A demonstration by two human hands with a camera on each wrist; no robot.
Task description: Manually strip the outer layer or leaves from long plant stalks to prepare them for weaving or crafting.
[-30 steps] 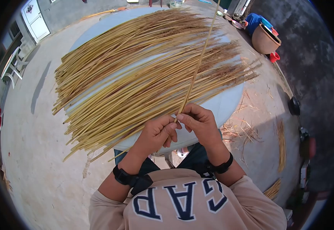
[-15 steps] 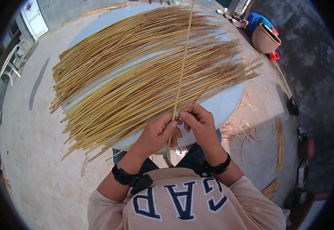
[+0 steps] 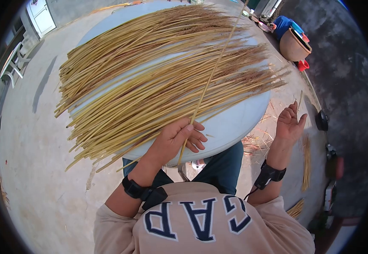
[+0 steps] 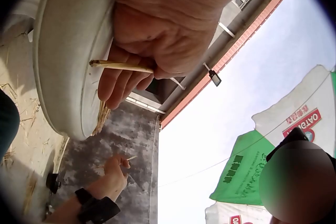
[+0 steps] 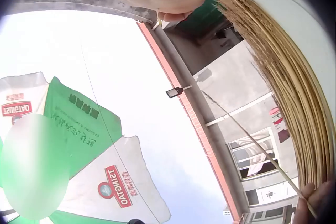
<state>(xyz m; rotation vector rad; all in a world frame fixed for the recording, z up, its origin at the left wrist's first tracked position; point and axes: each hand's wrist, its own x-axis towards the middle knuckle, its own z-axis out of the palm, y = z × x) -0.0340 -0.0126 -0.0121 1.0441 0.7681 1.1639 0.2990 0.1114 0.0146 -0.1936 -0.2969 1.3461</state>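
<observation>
My left hand (image 3: 179, 137) pinches one long dry stalk (image 3: 209, 80) between thumb and fingers, near its thick lower end. The stalk slants up and away over the table; its cut end (image 4: 123, 66) juts past the palm in the left wrist view. Out beyond the table's right side is my right hand (image 3: 289, 125), palm up with the thumb apart from the loosely bent fingers. A short, thin strip (image 3: 300, 99) shows right by its fingertips. Two broad layers of similar stalks (image 3: 150, 106) with brown feathery tops lie across the round, pale table (image 3: 239, 114).
Peeled reddish scraps (image 3: 256, 144) litter the concrete right of the table. Stalk bundles (image 3: 306, 163) lie further right, near the dark wall. A clay pot (image 3: 293, 45) stands at the back right, and a white chair (image 3: 12, 63) at the far left.
My right hand, earlier beside the left and pulling a reddish strip off the stalk, has swung out to the right. My left hand stays near the table edge with the stalk, now tilted rightward.
</observation>
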